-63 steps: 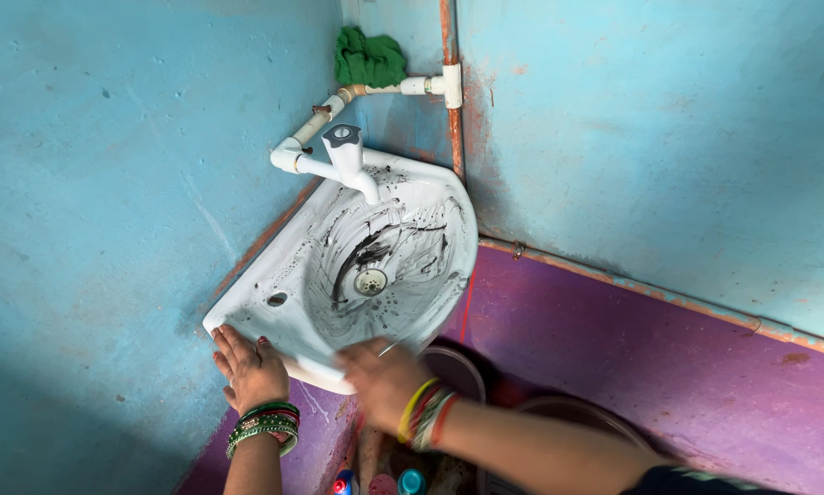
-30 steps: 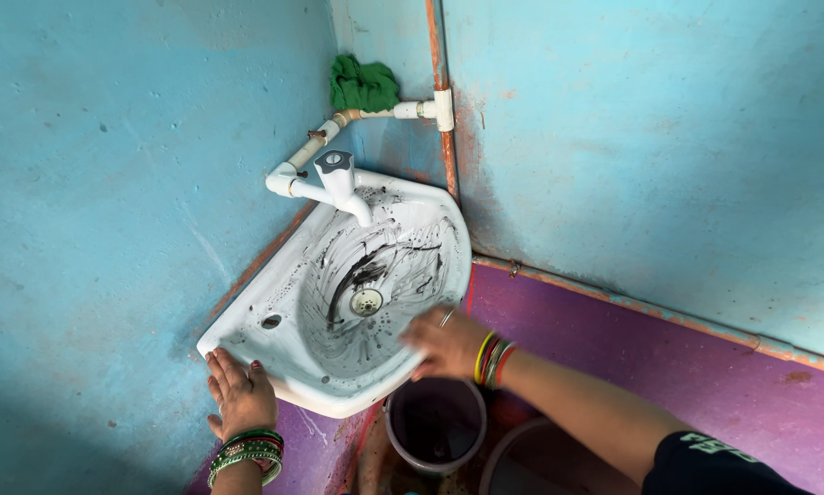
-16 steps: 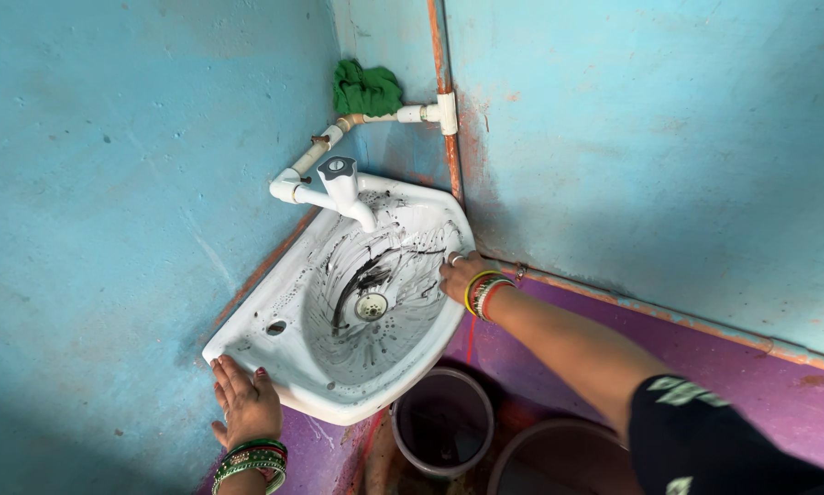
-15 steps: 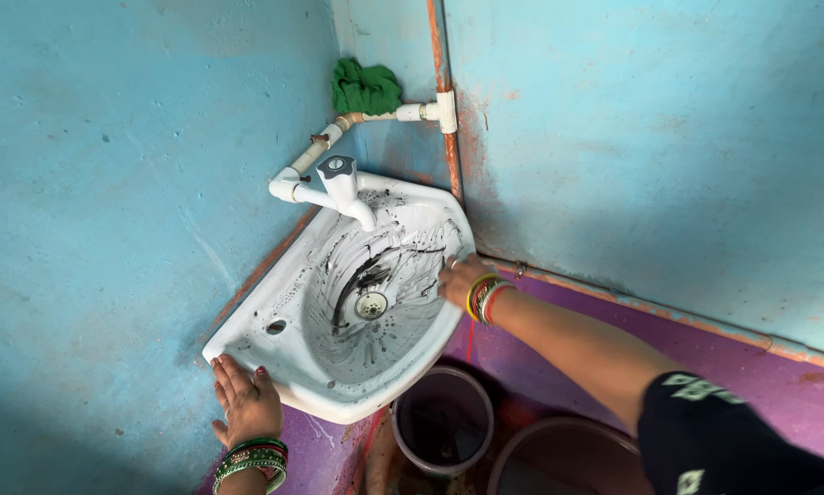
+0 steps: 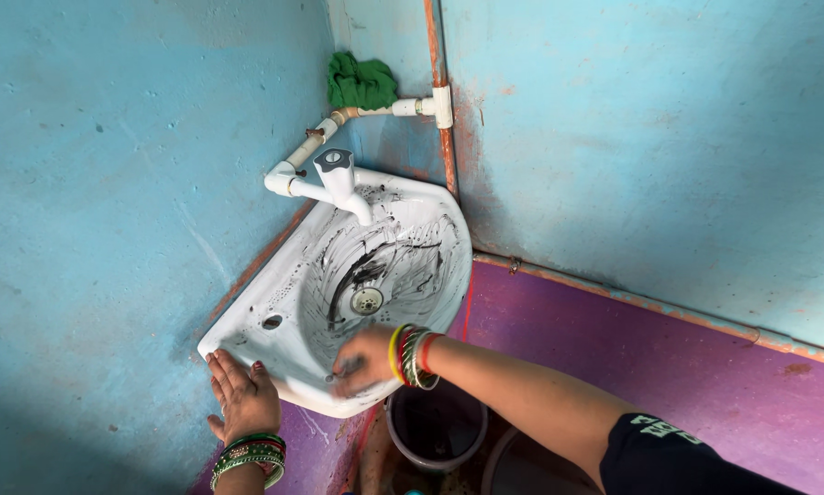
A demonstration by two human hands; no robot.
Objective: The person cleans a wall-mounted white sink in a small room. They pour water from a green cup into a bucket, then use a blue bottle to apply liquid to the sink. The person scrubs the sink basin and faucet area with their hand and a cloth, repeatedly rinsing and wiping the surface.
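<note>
A white corner sink [image 5: 288,275] hangs between two blue walls, its bowl smeared with black streaks around the metal drain [image 5: 367,300]. My right hand [image 5: 362,359], with coloured bangles at the wrist, is inside the bowl at its near wall. The fingers are curled and blurred; whether they hold anything is unclear. My left hand [image 5: 241,394], also bangled, lies flat against the sink's front left rim with fingers spread. A white plastic tap [image 5: 339,176] juts over the back of the bowl.
A white pipe [image 5: 304,149] runs from the tap to the corner, with a green cloth [image 5: 362,81] bunched on top. Below the sink stand a dark round bucket [image 5: 435,429] and the edge of a second vessel [image 5: 504,463]. The lower wall [image 5: 650,367] is purple.
My right hand has swept from the sink's right rim back down to the near wall of the bowl. My left hand has stayed on the front left rim.
</note>
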